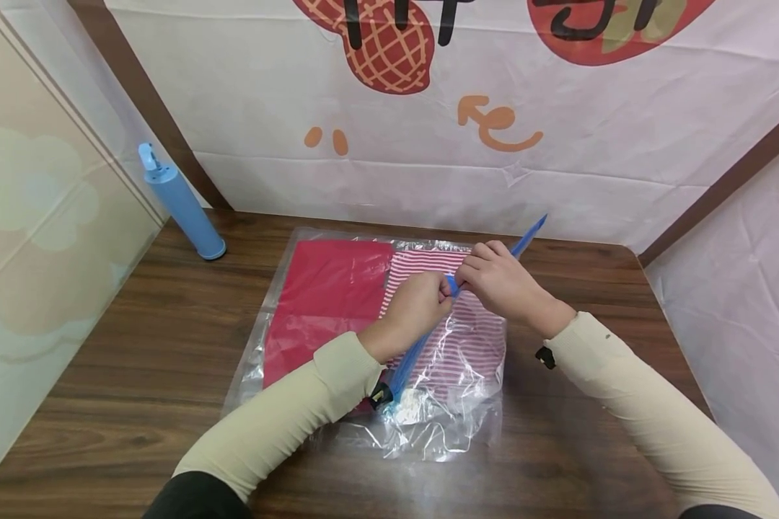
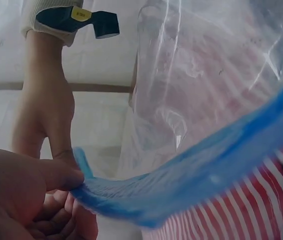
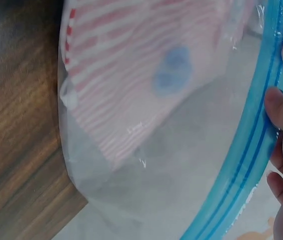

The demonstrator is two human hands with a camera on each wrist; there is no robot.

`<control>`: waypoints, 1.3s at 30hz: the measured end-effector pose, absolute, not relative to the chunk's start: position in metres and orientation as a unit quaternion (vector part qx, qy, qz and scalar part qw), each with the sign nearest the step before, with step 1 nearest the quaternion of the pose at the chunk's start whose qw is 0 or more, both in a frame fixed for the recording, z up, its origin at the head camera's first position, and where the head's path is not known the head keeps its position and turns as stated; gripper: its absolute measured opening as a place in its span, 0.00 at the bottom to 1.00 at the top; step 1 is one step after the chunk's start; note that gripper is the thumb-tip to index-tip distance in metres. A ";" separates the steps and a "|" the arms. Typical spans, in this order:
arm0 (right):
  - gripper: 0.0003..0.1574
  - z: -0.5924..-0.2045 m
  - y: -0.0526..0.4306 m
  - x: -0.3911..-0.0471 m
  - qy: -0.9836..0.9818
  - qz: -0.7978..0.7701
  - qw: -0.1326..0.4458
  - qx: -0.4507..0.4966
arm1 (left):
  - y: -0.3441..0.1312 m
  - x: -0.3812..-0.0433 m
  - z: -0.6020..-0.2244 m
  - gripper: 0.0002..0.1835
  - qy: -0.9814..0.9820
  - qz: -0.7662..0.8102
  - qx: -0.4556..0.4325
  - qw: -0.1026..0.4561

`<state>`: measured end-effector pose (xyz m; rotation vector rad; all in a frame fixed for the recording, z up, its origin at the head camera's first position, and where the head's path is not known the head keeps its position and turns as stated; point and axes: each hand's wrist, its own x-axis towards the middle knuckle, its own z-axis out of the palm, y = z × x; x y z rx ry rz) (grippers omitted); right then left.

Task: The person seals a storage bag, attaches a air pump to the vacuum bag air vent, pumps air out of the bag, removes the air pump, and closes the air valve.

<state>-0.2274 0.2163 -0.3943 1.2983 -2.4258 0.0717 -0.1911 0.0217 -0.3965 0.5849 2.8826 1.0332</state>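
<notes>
A clear plastic storage bag (image 1: 438, 436) with a blue zip strip (image 1: 529, 236) lies on the table. Inside it are a plain red cloth (image 1: 331, 295) and a red-and-white striped cloth (image 1: 477, 353). My left hand (image 1: 415, 306) pinches the blue strip between thumb and fingers near its middle. Right beside it, my right hand (image 1: 498, 282) grips the same strip, whose far end sticks up past the fingers. In the right wrist view the zip strip (image 3: 249, 135) curves under the right thumb. The left wrist view shows the strip raised over the striped cloth.
A light blue hand pump (image 1: 183, 205) stands at the table's back left corner. The brown wooden table (image 1: 104, 404) meets a printed fabric backdrop (image 1: 253, 108) behind, with fabric walls on both sides. A dark wrist camera (image 1: 381, 395) overlaps the bag by the left cuff.
</notes>
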 end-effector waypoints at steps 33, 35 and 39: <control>0.08 -0.394 0.223 -0.231 -0.867 -0.002 0.182 0.464 | 0.021 -0.190 -0.407 0.16 0.930 0.304 0.205 0.029; 0.07 -0.393 0.225 -0.232 -0.870 0.000 0.174 0.461 | 0.021 -0.190 -0.407 0.16 0.931 0.305 0.199 0.035; 0.07 -0.394 0.228 -0.235 -0.870 0.003 0.178 0.460 | 0.021 -0.189 -0.406 0.16 0.930 0.307 0.197 0.040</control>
